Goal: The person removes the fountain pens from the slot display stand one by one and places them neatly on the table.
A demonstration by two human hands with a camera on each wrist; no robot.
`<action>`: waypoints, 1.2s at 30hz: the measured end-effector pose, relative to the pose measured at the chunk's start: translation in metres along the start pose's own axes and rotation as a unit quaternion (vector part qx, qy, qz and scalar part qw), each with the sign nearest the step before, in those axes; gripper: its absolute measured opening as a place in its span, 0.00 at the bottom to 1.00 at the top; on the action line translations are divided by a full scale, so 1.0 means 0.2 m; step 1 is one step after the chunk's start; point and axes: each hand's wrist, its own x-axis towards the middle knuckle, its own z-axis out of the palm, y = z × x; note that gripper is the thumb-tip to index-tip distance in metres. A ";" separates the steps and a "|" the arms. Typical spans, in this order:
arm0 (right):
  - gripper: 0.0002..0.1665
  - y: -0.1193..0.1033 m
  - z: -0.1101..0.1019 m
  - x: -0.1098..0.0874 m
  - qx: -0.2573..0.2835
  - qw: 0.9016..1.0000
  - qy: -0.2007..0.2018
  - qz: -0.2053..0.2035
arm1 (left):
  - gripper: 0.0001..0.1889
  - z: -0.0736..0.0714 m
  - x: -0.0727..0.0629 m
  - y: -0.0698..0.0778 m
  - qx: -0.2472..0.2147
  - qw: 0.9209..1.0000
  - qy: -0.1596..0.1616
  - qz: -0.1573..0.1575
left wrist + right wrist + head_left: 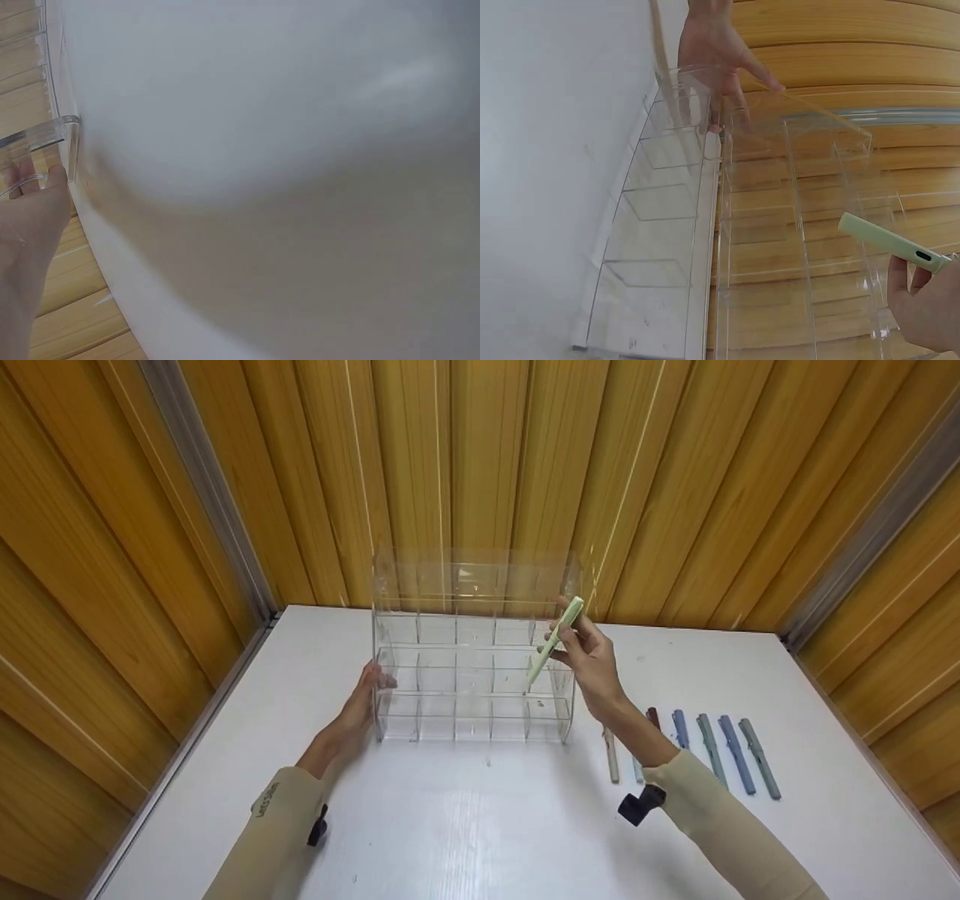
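Note:
A clear acrylic organizer (472, 656) with rows of small compartments stands upright near the back of the white table. My left hand (365, 690) holds its left side wall, the fingers partly seen through the plastic; the right wrist view shows that same hand (714, 49) at the organizer's far end. Between thumb and fingers, my right hand (594, 664) pinches a light green pen (556, 641). The pen slants in front of the organizer's right-hand columns, its lower tip over a compartment. In the right wrist view the pen (885, 238) lies across the clear dividers.
On the table (420, 825) to the right lie several pens in a row: a beige pen (611, 756), a dark red one (652, 715), blue ones and green ones. My right forearm partly covers some. Yellow wood-like panels (487, 472) close in the back and sides.

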 end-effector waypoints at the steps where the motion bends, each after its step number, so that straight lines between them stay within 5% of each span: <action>1: 0.28 0.00 -0.02 -0.01 -0.007 1.000 0.006 0.005 | 0.42 -0.01 0.00 0.00 0.003 1.000 -0.002 0.002; 12: 0.22 0.06 -0.16 -0.05 -0.096 0.994 0.035 0.035 | 0.43 -0.10 -0.06 0.01 0.024 1.000 0.006 0.002; 23: 0.24 0.07 -0.43 -0.07 -0.127 0.988 0.081 0.033 | 0.43 -0.06 -0.05 0.04 0.001 1.000 0.003 0.005; 36: 0.30 0.17 -0.80 -0.05 -0.144 0.969 0.179 0.087 | 0.43 -0.06 -0.03 0.02 -0.016 1.000 -0.010 0.003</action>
